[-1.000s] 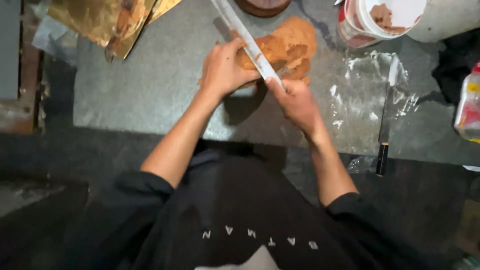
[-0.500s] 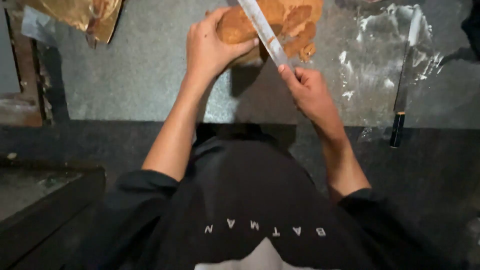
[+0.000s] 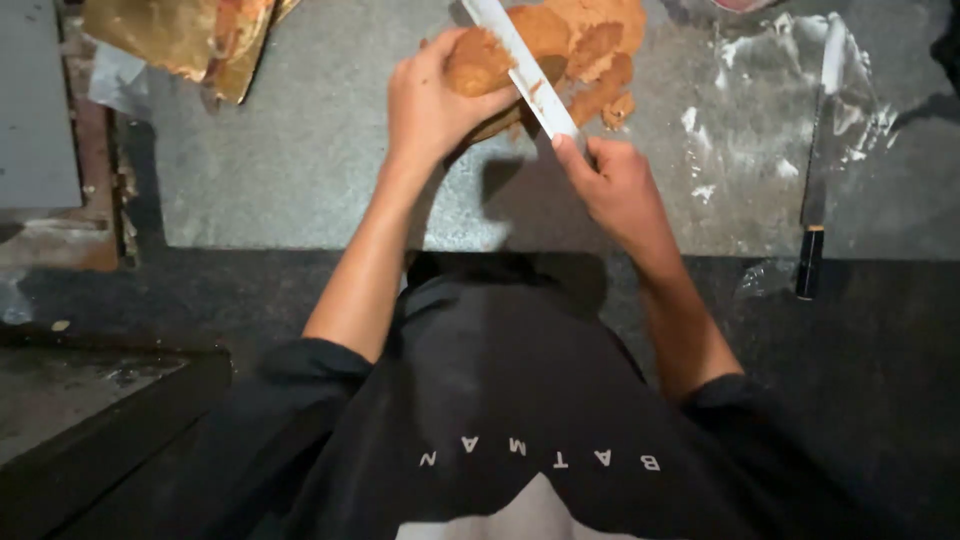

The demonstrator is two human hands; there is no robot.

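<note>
Grey stone worktop (image 3: 300,170) fills the view, with crumpled gold foil (image 3: 180,40) at its far left corner. Toward the middle, the left hand (image 3: 430,105) is curled around a lump of brown dough (image 3: 478,62), lifted just off the bigger dough mass (image 3: 590,45) behind it. A long flat blade (image 3: 520,65) lies across the lump; the right hand (image 3: 615,185) is closed on its near end. Further right, clear plastic wrap (image 3: 790,110) is spread flat, and a black-handled knife (image 3: 812,215) lies beside it.
</note>
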